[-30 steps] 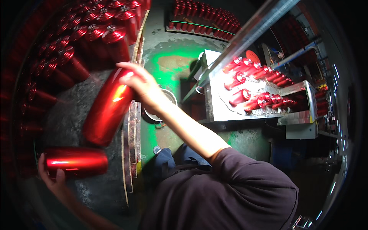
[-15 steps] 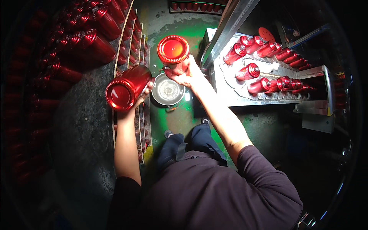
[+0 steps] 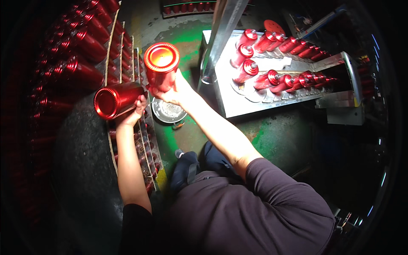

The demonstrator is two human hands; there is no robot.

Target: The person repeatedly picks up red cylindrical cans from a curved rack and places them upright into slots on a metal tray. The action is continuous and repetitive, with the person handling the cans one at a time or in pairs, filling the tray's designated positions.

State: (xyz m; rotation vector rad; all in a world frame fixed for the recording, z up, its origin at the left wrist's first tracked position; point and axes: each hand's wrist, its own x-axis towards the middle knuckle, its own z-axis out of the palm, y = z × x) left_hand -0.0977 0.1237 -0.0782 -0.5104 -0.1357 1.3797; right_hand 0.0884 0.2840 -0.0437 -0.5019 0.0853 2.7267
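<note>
My left hand (image 3: 137, 111) is closed round a glossy red bottle (image 3: 117, 100), which lies nearly sideways with its round base turned to the lower left. In my right hand (image 3: 173, 90) is a second red bottle (image 3: 161, 63), held base up, so its ridged bottom rim faces me. The two bottles are close together, and their necks are hidden behind the hands and bodies. Beneath my right hand a round metal pan (image 3: 170, 112) with a pale inside shows on the floor, partly covered by the hand and bottle.
On the left, a tiered rack (image 3: 114, 46) carries many red bottles. To the right, a brightly lit metal machine table (image 3: 231, 102) bears rows of red bottles (image 3: 267, 78), with a steel post (image 3: 223, 38) at its near corner. More bottles stand in a crate (image 3: 187, 12) at the back.
Both hands, still holding their bottles, have shifted left in the picture. The left bottle has tipped closer to sideways. My view has turned, so the machine table sits further left.
</note>
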